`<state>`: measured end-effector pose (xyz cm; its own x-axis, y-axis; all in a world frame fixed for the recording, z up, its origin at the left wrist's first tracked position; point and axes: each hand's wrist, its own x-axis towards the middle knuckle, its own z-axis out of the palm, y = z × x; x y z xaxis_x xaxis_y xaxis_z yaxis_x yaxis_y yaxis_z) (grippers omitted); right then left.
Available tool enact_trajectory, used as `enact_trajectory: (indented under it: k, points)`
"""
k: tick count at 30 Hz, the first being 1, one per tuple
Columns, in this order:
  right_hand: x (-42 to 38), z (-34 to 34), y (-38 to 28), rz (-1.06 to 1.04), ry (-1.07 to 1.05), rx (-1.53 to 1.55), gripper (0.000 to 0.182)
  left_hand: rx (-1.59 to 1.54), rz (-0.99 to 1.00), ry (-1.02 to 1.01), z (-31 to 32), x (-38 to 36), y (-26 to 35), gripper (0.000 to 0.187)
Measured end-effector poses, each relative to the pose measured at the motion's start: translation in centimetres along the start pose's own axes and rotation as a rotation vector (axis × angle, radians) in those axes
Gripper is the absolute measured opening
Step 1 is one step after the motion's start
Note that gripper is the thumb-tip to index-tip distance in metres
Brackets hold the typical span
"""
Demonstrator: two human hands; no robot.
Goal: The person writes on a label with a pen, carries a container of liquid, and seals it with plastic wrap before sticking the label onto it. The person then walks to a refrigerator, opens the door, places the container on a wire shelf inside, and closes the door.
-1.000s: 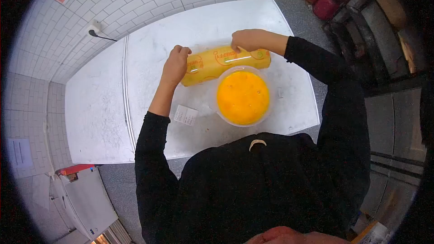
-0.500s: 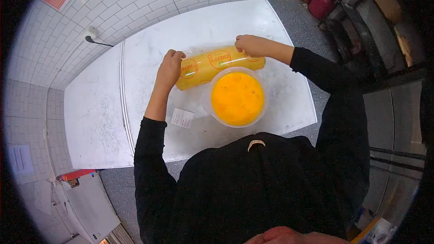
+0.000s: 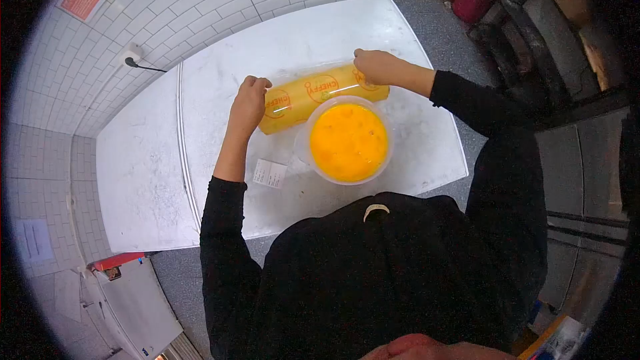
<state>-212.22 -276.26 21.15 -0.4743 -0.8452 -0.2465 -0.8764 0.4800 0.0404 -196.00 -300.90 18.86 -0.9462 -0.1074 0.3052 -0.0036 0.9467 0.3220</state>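
Observation:
A yellow roll of cling film (image 3: 307, 97) with orange "CHEFFY" print lies across the white worktop. At its left end, my left hand (image 3: 251, 103) has its fingers curled in a pinch at the film's edge. My right hand (image 3: 377, 67) pinches over the right end, on the roll's far side. A thin clear sheet of film shows faintly along that far side, between the hands. Right against the roll's near side stands a round, translucent tub (image 3: 309, 160), filled with orange-yellow liquid (image 3: 349, 143) that looks like beaten egg. Nothing covers the tub.
A small white printed label (image 3: 270, 173) lies left of the tub. The white worktop (image 3: 143, 173) has a raised seam and meets a tiled wall (image 3: 200, 0). A black plug (image 3: 131, 62) sits in the wall socket. Dark red containers (image 3: 471, 4) stand on the floor beyond.
My right hand has shifted slightly right and up along the roll, and more of the print shows beside it. My left hand stays at the left end.

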Motion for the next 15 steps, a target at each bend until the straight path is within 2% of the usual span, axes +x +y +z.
enact_trajectory:
  k: [2,5,6,8,11,13,15]
  points:
    - [0.5,1.5,1.5,-0.141,0.137,0.070,0.016,-0.011,0.002,0.003,-0.1,0.0,0.1,0.015]
    - [0.8,1.7,2.7,-0.223,0.154,0.134,0.016,-0.033,0.001,0.007,-0.5,0.1,0.3,0.015]
    - [0.8,1.4,2.7,-0.222,0.155,0.135,0.016,-0.047,-0.001,0.009,-0.6,0.1,0.4,0.015]
    - [0.6,0.3,3.0,-0.261,0.019,0.035,0.019,-0.085,-0.019,0.004,-0.6,0.3,0.1,0.015]
    - [0.2,-1.1,3.6,-0.287,0.084,0.100,0.017,-0.145,-0.010,0.011,-0.8,0.2,-0.3,0.016]
    - [0.0,-1.3,3.9,-0.310,0.049,0.085,0.018,-0.166,0.011,0.027,-1.2,0.1,-0.5,0.017]
    - [-0.8,-1.3,4.0,-0.229,0.053,0.304,0.019,-0.236,0.103,0.062,-1.6,0.2,-0.5,0.019]
